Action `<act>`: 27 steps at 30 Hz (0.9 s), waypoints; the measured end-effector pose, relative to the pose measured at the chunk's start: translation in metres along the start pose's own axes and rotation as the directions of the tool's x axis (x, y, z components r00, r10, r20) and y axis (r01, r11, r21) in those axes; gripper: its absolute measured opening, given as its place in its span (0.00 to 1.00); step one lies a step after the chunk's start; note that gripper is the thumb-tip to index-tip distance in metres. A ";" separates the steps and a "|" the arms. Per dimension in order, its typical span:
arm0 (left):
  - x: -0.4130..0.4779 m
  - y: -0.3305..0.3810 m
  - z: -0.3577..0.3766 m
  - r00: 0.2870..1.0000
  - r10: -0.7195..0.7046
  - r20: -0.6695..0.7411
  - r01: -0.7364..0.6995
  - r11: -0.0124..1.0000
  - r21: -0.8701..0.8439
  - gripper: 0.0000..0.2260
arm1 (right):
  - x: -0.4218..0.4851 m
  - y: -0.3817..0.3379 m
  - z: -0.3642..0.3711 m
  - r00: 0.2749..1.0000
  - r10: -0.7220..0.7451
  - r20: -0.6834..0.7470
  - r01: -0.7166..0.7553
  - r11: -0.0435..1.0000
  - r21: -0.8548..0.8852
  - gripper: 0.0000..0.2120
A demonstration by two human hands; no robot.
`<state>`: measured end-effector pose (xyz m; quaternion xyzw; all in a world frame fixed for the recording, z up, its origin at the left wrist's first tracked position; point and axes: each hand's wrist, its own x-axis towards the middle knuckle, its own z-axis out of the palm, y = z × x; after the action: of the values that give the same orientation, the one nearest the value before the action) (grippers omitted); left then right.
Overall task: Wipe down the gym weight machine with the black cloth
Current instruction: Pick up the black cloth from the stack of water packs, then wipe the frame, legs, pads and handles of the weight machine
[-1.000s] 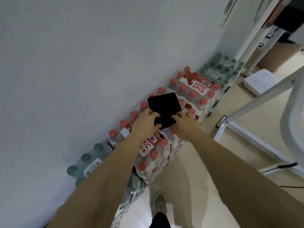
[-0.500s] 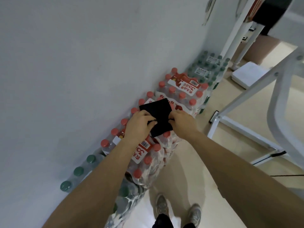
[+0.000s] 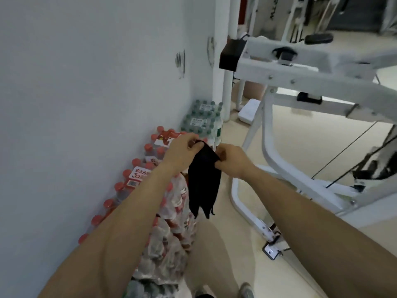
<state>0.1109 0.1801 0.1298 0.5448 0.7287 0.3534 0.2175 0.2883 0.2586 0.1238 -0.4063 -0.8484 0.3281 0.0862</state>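
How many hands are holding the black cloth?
2. The left hand pinches the black cloth at its top, above the red-capped bottles; the right hand pinches the top beside it. Neither is hidden.

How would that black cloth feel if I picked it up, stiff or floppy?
Probably floppy: the black cloth hangs limp in folds below the left hand and right hand, which pinch its top edge. It is likely light too, since fingertip pinches alone seem to carry it.
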 end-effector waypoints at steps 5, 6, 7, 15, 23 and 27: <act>0.031 0.069 0.057 0.982 0.143 0.127 -0.143 0.990 -0.007 0.03 | -0.039 0.076 -0.040 0.975 0.210 -0.077 -0.197 0.969 0.148 0.06; 0.036 0.079 0.068 0.978 0.156 0.135 -0.156 0.988 -0.013 0.04 | -0.047 0.094 -0.046 0.966 0.251 -0.067 -0.238 0.959 0.156 0.05; 0.041 0.088 0.080 0.977 0.162 0.141 -0.161 0.987 -0.017 0.04 | -0.057 0.112 -0.052 0.955 0.289 -0.065 -0.276 0.949 0.152 0.06; 0.071 0.114 0.175 0.977 0.099 0.188 -0.110 0.993 0.048 0.07 | -0.118 0.218 -0.105 0.877 0.404 -0.259 -0.388 0.915 0.113 0.17; 0.119 0.111 0.260 0.983 -0.028 0.180 0.007 0.993 0.118 0.10 | -0.096 0.268 -0.108 0.891 0.406 -0.201 -0.428 0.900 -0.081 0.22; 0.158 0.098 0.297 0.978 -0.081 0.191 0.072 0.996 0.054 0.10 | -0.066 0.289 -0.092 0.878 0.407 -0.251 -0.468 0.840 -0.274 0.15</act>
<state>0.3328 0.4279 0.0200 0.5529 0.7328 0.2731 0.2876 0.5524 0.3854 0.0214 -0.6266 -0.7635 0.1556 0.0178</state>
